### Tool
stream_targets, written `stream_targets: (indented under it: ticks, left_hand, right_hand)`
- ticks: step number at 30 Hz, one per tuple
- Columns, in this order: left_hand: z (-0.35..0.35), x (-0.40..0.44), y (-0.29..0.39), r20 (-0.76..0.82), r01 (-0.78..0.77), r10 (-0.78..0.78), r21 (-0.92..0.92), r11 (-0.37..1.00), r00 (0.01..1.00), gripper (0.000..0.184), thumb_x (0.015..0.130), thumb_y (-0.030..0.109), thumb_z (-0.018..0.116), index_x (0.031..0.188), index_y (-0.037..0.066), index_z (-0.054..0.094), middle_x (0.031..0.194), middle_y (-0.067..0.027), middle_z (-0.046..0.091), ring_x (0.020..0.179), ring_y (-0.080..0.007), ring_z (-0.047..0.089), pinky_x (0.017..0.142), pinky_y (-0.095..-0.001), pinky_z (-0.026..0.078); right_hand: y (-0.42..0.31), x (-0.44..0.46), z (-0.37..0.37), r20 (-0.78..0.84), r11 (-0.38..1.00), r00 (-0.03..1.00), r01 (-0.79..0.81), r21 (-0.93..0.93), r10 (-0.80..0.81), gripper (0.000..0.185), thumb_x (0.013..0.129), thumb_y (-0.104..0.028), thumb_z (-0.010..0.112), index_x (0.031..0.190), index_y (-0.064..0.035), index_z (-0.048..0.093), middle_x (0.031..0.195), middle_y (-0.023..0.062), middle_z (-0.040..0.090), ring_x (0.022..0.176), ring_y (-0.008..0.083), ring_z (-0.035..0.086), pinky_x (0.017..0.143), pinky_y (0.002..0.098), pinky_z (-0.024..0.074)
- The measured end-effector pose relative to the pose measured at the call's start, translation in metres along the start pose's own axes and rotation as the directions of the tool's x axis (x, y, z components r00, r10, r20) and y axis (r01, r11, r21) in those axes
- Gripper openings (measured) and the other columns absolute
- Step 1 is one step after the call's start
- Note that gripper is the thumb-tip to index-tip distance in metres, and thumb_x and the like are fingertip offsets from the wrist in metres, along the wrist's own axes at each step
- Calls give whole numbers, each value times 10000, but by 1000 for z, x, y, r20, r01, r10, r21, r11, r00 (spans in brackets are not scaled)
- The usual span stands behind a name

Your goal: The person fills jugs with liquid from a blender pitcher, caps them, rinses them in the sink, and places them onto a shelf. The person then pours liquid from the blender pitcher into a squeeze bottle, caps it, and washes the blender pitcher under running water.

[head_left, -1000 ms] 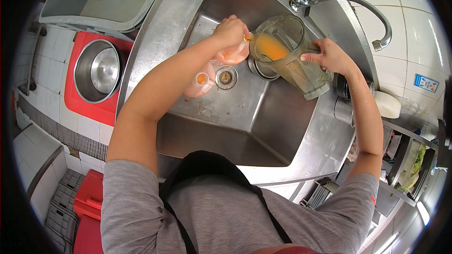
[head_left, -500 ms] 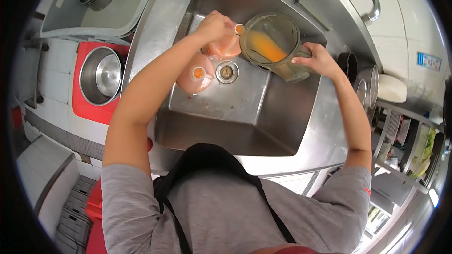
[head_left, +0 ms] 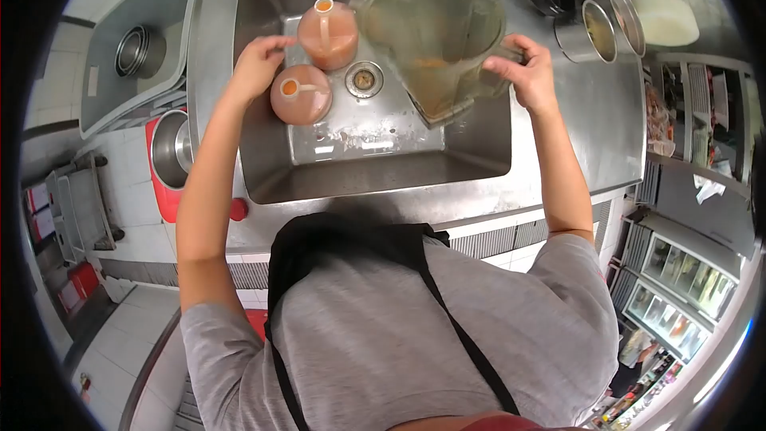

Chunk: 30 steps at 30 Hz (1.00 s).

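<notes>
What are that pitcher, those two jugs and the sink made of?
Pitcher: probably plastic, hazy finish; orange shows through its wall.
Two jugs: likely thin plastic, translucent; liquid shows through.
Sink: metal, probably stainless steel, satin grey with soft reflections.

Wide head-worn view, from above, facing forward and steeply down, near the sink [head_left: 375,177]

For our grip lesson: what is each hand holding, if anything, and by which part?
The right hand holds the translucent pitcher by its handle; the left hand holds nothing.
</notes>
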<state>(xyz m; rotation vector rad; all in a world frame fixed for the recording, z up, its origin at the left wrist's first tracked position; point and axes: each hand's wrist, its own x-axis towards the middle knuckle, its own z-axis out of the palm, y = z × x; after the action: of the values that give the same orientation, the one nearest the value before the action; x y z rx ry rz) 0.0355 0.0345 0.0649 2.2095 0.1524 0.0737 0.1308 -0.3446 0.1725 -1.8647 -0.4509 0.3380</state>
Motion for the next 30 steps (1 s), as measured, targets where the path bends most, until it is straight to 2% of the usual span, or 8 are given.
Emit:
stream_targets:
  ticks: [5,12,18,23,26,28,29,30]
  left_hand:
    - [-25,-67,25,-51,84,-89,-88,993,995,280,781,36,522,1050,82,584,939,-61,562,775,-128,523,727,-232,415]
    - [-59,-175,-1,-288,309,-316,-72,948,904,270,770,56,560,1039,34,572,961,-70,567,784,-137,541,729,-243,428]
    - [-67,-234,33,-168,351,-311,326,878,935,627,596,204,736,1148,49,482,1124,-181,452,996,-320,483,851,-362,397]
    - [-53,-254,36,-150,487,-463,294,823,874,771,509,164,770,1198,93,431,1165,-187,410,1066,-333,441,896,-354,387]
    - [-37,-261,21,-241,482,-420,345,806,875,645,545,156,744,1129,75,481,1108,-179,446,1000,-324,484,849,-354,416]
    - [-32,-254,17,-229,490,-438,272,828,869,522,577,112,714,1056,59,514,1028,-143,487,906,-288,529,787,-339,434]
    - [-32,-254,16,-218,480,-432,275,833,875,522,577,112,714,1056,59,514,1028,-143,487,906,-288,529,787,-339,434]
    - [-30,-254,15,-255,453,-387,298,840,886,473,594,111,701,1030,57,525,992,-134,497,859,-277,538,759,-333,440]
  right_hand:
    - [-23,-38,-56,-399,867,898,39,496,187,206,727,-119,660,763,45,541,507,-39,387,408,41,278,397,217,213]
    - [-19,-87,-108,-763,797,623,366,480,174,224,771,-160,620,722,33,517,477,-26,335,396,54,233,391,229,200]
    - [22,-86,-123,-920,934,392,335,120,-22,166,755,-141,643,699,-4,568,569,20,509,423,69,362,371,214,265]
    - [35,-88,-121,-972,944,234,326,51,-29,245,729,-176,679,721,50,582,584,66,538,422,100,399,397,232,319]
    - [66,-96,-143,-915,936,404,325,136,-8,352,712,-223,698,832,63,532,708,97,539,528,134,453,463,268,374]
    - [56,-95,-126,-953,965,157,57,-255,-261,479,706,-261,701,955,34,418,850,110,481,682,170,468,570,308,415]
    - [52,-98,-125,-954,965,146,49,-259,-263,479,706,-261,701,955,34,418,850,110,481,682,170,468,570,308,415]
    - [47,-99,-128,-814,813,24,-49,-581,-580,511,705,-275,698,974,11,371,882,107,446,739,182,458,614,321,421]
